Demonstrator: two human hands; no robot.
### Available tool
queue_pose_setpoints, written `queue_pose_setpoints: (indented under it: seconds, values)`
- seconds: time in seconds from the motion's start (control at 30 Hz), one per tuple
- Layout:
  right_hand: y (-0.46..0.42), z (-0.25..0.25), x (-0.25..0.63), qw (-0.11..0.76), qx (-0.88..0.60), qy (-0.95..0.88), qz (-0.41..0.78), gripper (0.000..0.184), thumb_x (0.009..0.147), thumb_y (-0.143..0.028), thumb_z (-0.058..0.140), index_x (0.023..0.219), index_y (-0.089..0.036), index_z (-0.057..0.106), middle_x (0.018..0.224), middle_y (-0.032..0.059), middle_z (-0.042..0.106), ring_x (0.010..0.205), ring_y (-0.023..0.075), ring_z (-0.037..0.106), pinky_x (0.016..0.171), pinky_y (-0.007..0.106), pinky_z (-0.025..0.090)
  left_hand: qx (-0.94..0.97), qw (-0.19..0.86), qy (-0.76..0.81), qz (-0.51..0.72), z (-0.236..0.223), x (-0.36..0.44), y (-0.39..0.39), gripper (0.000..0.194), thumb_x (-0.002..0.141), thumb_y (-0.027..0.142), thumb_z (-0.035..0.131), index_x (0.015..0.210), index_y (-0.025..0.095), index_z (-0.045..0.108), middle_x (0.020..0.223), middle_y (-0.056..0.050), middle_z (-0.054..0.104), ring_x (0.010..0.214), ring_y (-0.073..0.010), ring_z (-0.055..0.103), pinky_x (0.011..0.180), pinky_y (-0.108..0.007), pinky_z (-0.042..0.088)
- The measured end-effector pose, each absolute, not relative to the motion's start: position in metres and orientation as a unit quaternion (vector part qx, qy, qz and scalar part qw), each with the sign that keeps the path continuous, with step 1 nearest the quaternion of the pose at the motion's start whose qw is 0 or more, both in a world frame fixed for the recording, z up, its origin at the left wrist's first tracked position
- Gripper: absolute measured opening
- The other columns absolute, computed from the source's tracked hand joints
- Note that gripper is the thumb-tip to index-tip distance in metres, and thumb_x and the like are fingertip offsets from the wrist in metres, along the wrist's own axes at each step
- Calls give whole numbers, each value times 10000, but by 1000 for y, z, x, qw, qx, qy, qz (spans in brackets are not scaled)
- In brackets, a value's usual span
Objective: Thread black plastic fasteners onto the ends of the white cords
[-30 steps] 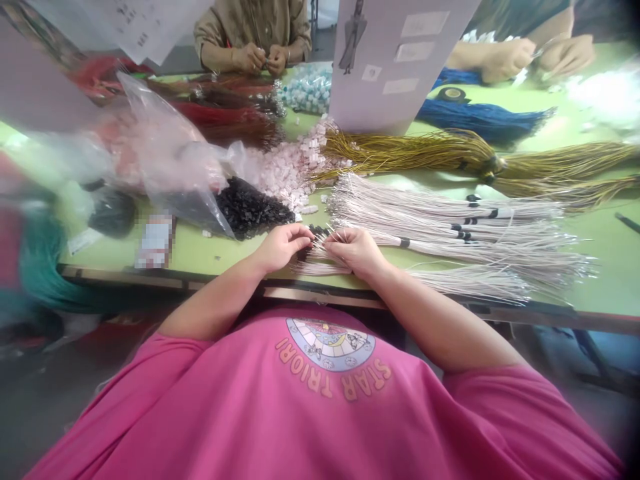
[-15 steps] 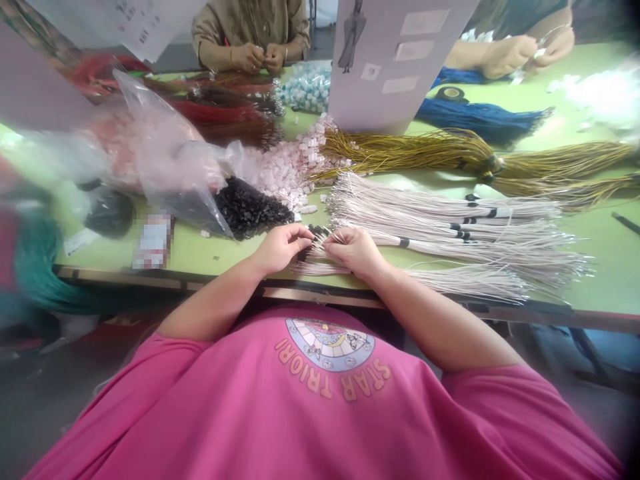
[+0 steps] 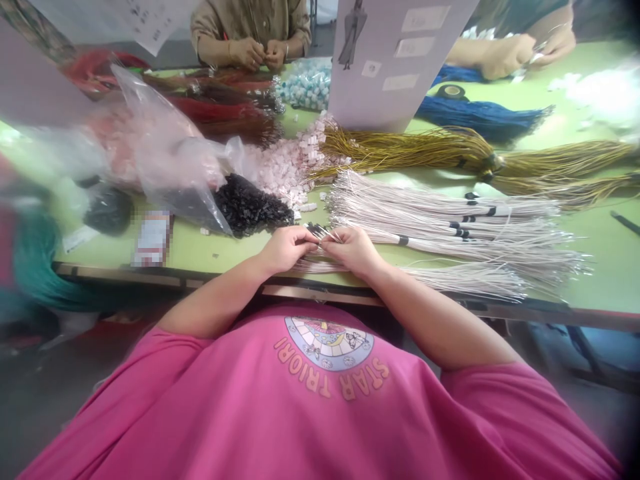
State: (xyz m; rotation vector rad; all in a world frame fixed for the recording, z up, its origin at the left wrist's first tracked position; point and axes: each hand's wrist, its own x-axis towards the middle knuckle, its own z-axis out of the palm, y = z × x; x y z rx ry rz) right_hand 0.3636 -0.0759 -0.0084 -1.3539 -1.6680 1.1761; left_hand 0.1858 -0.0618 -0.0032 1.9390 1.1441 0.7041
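Observation:
Above the table's front edge, my left hand [image 3: 287, 250] is closed in a pinch, its fingertips nearly meeting those of the other hand. What sits between its fingers is too small to make out. My right hand [image 3: 353, 250] pinches the ends of white wires. Just beyond my fingertips lie small black parts [image 3: 316, 230]. A bundle of white wires [image 3: 465, 280] stretches out to the right, below and behind my right hand. Larger bundles of white wires [image 3: 430, 220], banded with black tape, lie beyond it. A heap of black connector housings [image 3: 255, 208] lies past my left hand.
White connector pieces [image 3: 295, 167] are piled behind the black heap, beside a clear plastic bag [image 3: 170, 160]. Yellow wires [image 3: 420, 150] and blue wires [image 3: 480, 120] lie farther back. A purple partition [image 3: 385, 67] stands upright. Two people's hands [image 3: 257, 53] work across the table.
My left hand has moved slightly right, bringing its fingertips up to those of my right hand. The right hand stays almost in place, still pinching wire ends.

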Motion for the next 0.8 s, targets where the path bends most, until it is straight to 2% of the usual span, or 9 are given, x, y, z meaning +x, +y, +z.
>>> queue_pose_setpoints:
  seconds: [0.13,0.23,0.33,0.47,0.63,0.8]
  values:
    - [-73,-7,367,344,-523,-629,461,239,696,-333,548,701,-130,674,559,-10,522,543,92,432,541,233,345,768,338,471,274,2,180,-60,157,755,279,594,843,174,672,826,-26,661,754,-144,595,712,-261,456]
    - [-71,-4,371,380,-531,-595,468,221,668,-318,584,736,-129,676,662,17,590,643,121,503,628,256,392,793,237,493,269,12,162,-60,180,766,267,581,912,185,648,933,-41,635,830,-153,577,758,-276,447]
    - [-71,-2,374,403,-533,-534,517,199,607,-294,637,713,-126,652,640,8,589,596,104,496,621,260,400,804,160,537,200,19,134,-62,162,790,248,537,906,197,637,924,-42,621,821,-160,564,765,-296,437]
    - [-72,0,373,407,-509,-475,591,235,561,-262,667,749,-125,630,601,-3,585,529,87,491,556,246,398,817,177,543,81,15,107,-69,193,799,250,497,919,216,643,908,-42,611,814,-176,558,773,-319,437]
    - [-72,3,373,403,-484,-448,635,120,586,-174,589,696,-126,591,528,10,592,467,91,490,489,228,382,831,224,505,71,1,106,-79,261,788,241,507,1023,234,620,999,-50,546,915,-188,536,859,-360,425]
    - [-72,1,373,405,-454,-434,665,69,603,-183,593,626,-142,542,511,12,584,446,85,479,464,219,370,843,229,481,80,2,112,-78,149,790,223,508,808,196,653,876,-46,578,869,-181,538,842,-353,426]
